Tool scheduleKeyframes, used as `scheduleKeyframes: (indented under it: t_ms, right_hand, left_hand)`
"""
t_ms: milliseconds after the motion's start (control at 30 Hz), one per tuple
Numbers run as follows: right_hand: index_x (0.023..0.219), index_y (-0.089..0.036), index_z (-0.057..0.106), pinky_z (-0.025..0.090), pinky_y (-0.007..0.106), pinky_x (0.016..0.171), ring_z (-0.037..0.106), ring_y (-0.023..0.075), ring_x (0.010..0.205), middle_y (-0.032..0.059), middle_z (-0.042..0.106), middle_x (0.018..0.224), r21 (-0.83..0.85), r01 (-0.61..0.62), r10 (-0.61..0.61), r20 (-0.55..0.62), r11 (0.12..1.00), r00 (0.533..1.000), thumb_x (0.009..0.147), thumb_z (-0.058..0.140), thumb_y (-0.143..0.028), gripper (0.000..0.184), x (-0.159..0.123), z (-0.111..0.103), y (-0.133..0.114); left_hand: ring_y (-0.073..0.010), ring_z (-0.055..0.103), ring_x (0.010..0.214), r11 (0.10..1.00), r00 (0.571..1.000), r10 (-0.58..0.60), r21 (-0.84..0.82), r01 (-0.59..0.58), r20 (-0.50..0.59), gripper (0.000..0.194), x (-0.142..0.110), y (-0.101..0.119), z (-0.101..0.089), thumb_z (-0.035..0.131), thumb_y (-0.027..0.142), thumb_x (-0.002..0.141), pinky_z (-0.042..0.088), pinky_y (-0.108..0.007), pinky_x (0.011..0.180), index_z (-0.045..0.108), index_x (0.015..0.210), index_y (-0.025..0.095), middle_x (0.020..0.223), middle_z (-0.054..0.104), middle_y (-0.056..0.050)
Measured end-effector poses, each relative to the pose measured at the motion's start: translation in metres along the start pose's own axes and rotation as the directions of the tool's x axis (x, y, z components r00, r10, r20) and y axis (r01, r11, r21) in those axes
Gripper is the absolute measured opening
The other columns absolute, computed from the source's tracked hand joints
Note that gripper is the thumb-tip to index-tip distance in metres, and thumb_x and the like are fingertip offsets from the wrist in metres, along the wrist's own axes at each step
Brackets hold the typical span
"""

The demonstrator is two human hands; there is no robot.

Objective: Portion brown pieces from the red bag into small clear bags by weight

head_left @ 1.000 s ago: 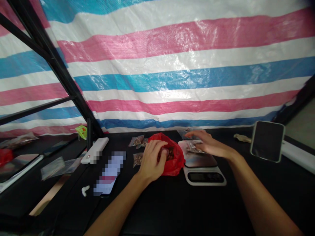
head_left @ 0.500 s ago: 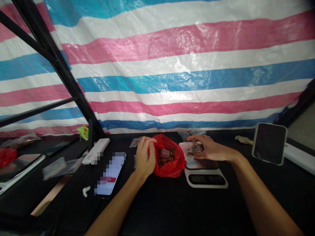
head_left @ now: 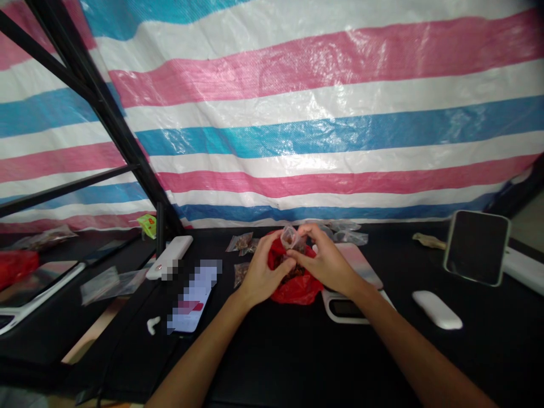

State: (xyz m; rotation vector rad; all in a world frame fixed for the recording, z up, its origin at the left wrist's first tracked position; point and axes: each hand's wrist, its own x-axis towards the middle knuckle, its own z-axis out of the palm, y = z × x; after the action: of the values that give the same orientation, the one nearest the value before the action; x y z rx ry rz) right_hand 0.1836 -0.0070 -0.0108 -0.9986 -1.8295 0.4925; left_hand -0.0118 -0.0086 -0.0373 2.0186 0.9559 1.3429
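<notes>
Over the red plastic bag (head_left: 297,293), I'm seeing my left hand (head_left: 266,272) and right hand (head_left: 325,262) gripping what looks like a clear pouch (head_left: 289,238).

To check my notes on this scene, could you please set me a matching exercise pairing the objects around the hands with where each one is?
Things:
1. Red plastic bag
2. Small clear plastic pouch
3. White digital kitchen scale
4. White rounded oblong object

Places:
A. Lying on the black tabletop, right of the hands
B. Partly hidden beneath the right forearm
C. Held up between the left hand and right hand
D. Below both hands, with brown pieces inside

Pairs: 1-D; 2-C; 3-B; 4-A
</notes>
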Motion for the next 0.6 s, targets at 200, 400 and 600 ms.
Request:
scheduleKeyframes:
  t_ms: [200,400,600]
  right_hand:
    - [0.136,-0.027,0.049,0.043,0.045,0.104,0.055,0.0271,0.121,0.0098,0.061,0.133,-0.068,0.104,-0.098,0.093,0.992,0.991,0.092,0.067,-0.029,0.047,-0.012,0.018,-0.007]
    - [0.114,-0.025,0.065,0.034,0.049,0.100,0.056,0.0294,0.112,0.0074,0.072,0.113,-0.444,0.108,0.002,0.239,0.890,0.971,0.092,0.065,-0.024,0.022,-0.015,0.020,0.008]
    - [0.107,-0.027,0.068,0.029,0.045,0.097,0.055,0.0265,0.113,0.0036,0.074,0.111,-0.452,0.166,-0.008,0.332,0.877,0.943,0.087,0.062,-0.008,0.029,-0.017,0.018,0.008]
  left_hand:
    - [-0.0222,0.067,0.109,0.993,0.976,-0.112,-0.052,0.104,-0.185,0.031,0.007,-0.006,-0.001,0.057,0.044,0.099,0.051,-0.037,0.101,0.068,0.115,0.019,0.114,0.072,-0.009]
    - [-0.0245,0.069,0.090,0.847,0.876,-0.260,0.341,0.409,-0.406,0.036,0.011,0.001,-0.025,0.047,0.052,0.100,0.049,-0.035,0.081,0.068,0.101,0.022,0.095,0.073,-0.008]
    - [-0.0355,0.072,0.085,0.627,0.834,-0.525,0.588,0.512,-0.167,0.040,0.010,0.003,-0.030,0.055,0.062,0.090,0.047,-0.040,0.073,0.065,0.094,0.024,0.095,0.075,-0.014]
